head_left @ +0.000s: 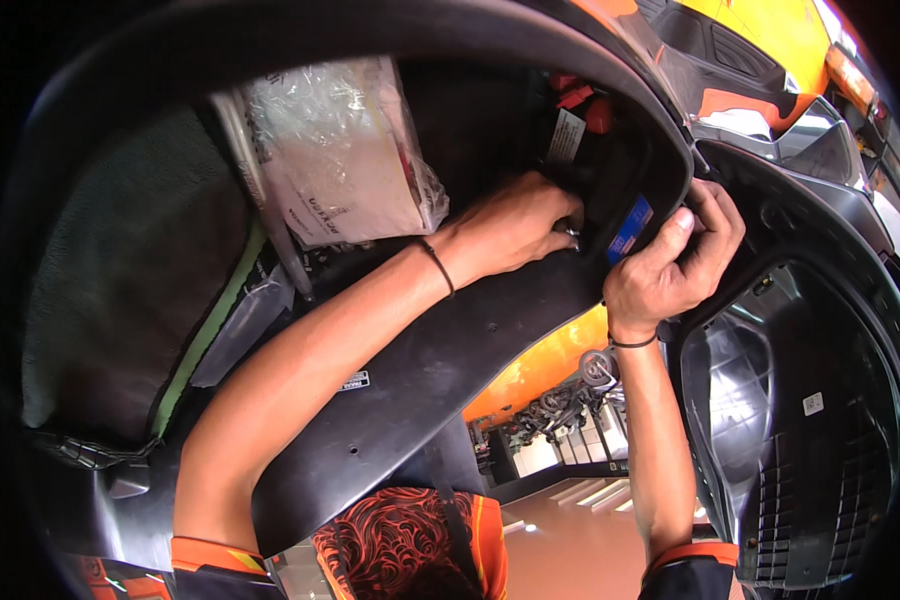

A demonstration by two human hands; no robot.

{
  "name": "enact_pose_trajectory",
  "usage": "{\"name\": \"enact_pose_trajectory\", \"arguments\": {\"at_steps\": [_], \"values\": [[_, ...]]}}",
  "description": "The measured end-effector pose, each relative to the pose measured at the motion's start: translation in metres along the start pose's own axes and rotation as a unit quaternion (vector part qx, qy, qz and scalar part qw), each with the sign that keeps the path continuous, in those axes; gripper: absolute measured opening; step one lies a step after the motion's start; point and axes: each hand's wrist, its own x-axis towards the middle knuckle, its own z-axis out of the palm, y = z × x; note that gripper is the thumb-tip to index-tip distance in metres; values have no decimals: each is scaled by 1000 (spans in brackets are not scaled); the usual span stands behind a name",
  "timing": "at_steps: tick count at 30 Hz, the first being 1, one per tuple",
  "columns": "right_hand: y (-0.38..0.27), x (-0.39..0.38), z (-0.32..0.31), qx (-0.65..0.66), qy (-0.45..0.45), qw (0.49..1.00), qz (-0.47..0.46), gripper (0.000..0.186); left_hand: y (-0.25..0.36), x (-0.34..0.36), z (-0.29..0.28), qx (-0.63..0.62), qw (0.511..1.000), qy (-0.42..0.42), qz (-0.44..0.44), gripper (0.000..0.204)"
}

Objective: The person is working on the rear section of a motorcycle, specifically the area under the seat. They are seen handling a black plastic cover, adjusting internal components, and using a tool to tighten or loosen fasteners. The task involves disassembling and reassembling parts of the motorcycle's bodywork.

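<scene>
My left hand (518, 226) reaches into a black plastic storage compartment (410, 375), which looks like a scooter's under-seat bin. Its fingers are curled and pressed together near the inner wall. A small shiny bit shows at the fingertips, too little to name. My right hand (670, 262) is closed round the compartment's rim at the right, thumb on top and fingers bent over the edge. Just beside its thumb is a blue sticker (630, 230) on the inner wall. Above my left hand sit a white label (566, 136) and red plastic parts (582, 100).
A clear plastic bag with papers (335, 150) lies in the compartment beyond my left forearm. A dark panel with a green edge (130, 280) lies at the left. The black ribbed underside of an open seat or lid (810, 440) stands at the right. Yellow and orange bodywork (760, 40) shows behind.
</scene>
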Motion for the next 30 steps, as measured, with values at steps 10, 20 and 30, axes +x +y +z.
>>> {"name": "enact_pose_trajectory", "arguments": {"at_steps": [10,20,30], "values": [[2,0,1,8,17,1000,-1,25,-14,5,22,-66,998,-11,-2,18],[-1,-2,0,10,13,1000,3,23,-1,2,25,-69,996,26,-59,16],[1,-1,-2,5,11,1000,-10,23,-3,2,25,-130,987,40,-89,15]]}}
